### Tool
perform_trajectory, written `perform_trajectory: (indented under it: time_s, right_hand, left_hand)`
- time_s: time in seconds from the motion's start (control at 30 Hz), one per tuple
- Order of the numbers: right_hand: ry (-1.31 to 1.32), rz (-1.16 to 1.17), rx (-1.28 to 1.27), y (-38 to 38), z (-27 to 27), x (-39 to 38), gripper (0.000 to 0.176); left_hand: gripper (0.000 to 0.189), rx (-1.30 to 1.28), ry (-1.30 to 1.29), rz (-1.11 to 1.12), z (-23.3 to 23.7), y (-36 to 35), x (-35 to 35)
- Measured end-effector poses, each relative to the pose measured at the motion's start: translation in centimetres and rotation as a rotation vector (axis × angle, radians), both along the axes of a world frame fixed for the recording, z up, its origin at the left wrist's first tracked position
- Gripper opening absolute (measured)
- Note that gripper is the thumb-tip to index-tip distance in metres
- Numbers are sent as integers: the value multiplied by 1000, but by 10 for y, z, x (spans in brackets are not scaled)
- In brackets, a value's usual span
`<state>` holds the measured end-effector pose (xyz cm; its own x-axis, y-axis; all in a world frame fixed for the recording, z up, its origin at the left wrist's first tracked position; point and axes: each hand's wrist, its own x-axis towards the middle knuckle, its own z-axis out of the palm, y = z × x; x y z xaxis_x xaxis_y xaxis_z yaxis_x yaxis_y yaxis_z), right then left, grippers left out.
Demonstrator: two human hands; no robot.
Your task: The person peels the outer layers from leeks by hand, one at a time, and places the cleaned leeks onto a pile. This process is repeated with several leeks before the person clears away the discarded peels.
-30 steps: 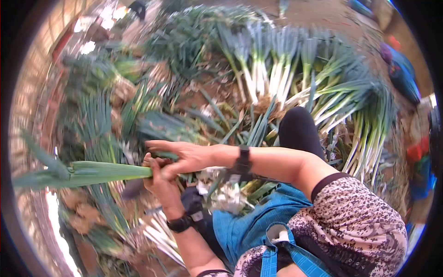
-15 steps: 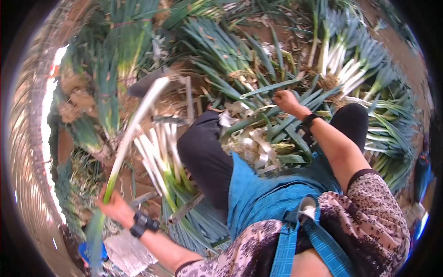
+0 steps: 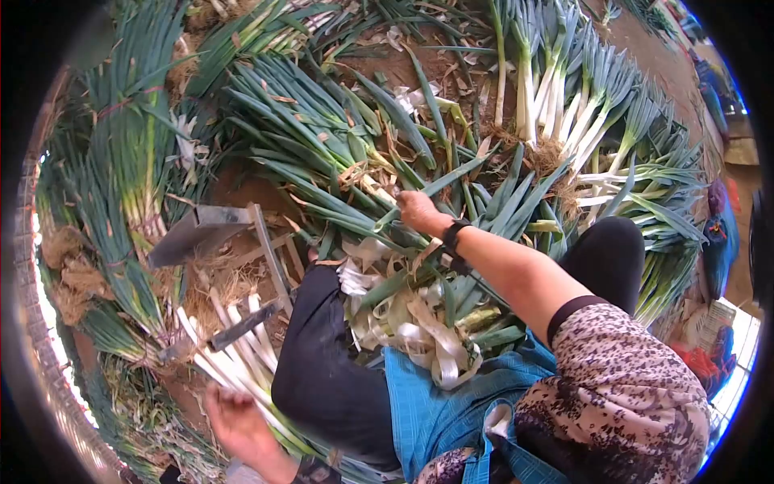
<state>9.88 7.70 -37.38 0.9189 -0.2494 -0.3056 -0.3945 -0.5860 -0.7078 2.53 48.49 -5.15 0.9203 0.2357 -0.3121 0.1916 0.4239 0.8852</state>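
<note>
My left hand (image 3: pixel 242 431) hovers at the lower left with its fingers apart and nothing in them. Just beside it lies a pile of peeled green onions (image 3: pixel 230 359), their white stalks pointing up and left. My right hand (image 3: pixel 421 211) reaches forward with its fingers closed at the stalk end of a green onion (image 3: pixel 377 187) in a large unpeeled heap (image 3: pixel 298 121). Its fingertips are partly hidden by the hand itself. Pale stripped skins (image 3: pixel 427 323) and loose green leaves cover the ground between my knees.
A dark flat blade (image 3: pixel 246 324) and a metal plate on a frame (image 3: pixel 274 258) stand ahead of my left knee. Tied bundles of green onions (image 3: pixel 129 161) lie at the left. More with white stalks and roots (image 3: pixel 576 105) fan out at the right.
My left hand has let go of the long peeled green onion and moved beside the white-stalked pile. My right hand has moved left onto the unpeeled heap. The view has shifted.
</note>
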Motion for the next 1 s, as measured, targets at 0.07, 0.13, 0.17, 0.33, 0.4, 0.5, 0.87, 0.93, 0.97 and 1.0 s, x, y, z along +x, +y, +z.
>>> perform_trajectory:
  time_s: [0.07,0.13,0.17,0.33,0.4,0.5,0.87,0.93,0.97,1.0]
  right_hand:
    - [115,2,-15,5,-27,-5,18]
    - [156,4,-37,10,-37,-10,20]
    - [134,-28,-130,13,-35,-13,23]
    - [439,201,10,-15,-30,14,34]
    - [394,241,-37,-15,-21,21,34]
    - [304,240,-101,3,-25,13,33]
    - [18,41,-109,-37,50,25,30]
    - [-71,100,142,-46,89,25,30]
    - [-84,100,130,-49,107,23,30]
    - [-141,91,278,-49,124,22,30]
  left_hand:
    - [25,78,115,-108,-11,-96,45]
    - [21,32,195,-365,-43,-179,79]
    - [23,90,236,-536,-80,-202,94]
    - [39,1050,-144,-983,-267,-259,105]
    - [45,1440,-213,-1101,-318,-243,66]
    - [40,1723,-154,-1220,-318,-235,-5]
    - [25,779,164,-529,-304,-235,51]
    - [29,485,165,-346,-277,-248,80]
    - [30,427,154,-318,-256,-255,96]
    - [33,250,182,-293,-232,-264,110]
